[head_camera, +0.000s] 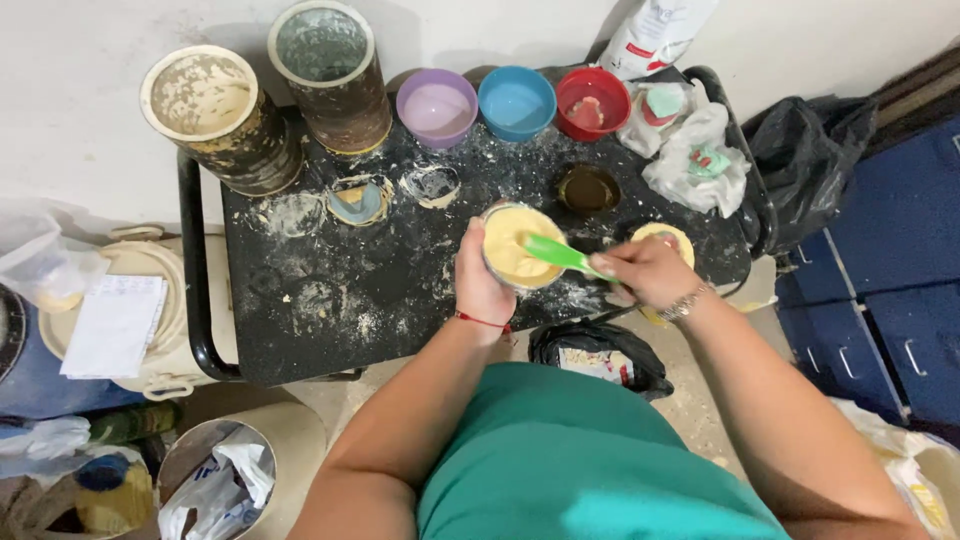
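We extend both forearms from the bottom of the frame toward the centre. Our left hand (481, 280) sits just left of centre, fingers curled upward and closed in a grip, thumb on the near side; a thin red band circles its wrist. Our right hand (648, 270) sits just right of centre, knuckles up, fingers pinched shut and pointing toward the left hand; a metal bracelet circles its wrist. Both elbows are bent, and the forearms converge toward mid-frame.

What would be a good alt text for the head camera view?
Left hand holds a small bowl of yellow paste while right hand stirs it with a green spatula, above a black powder-dusted cart with purple, blue and red bowls.
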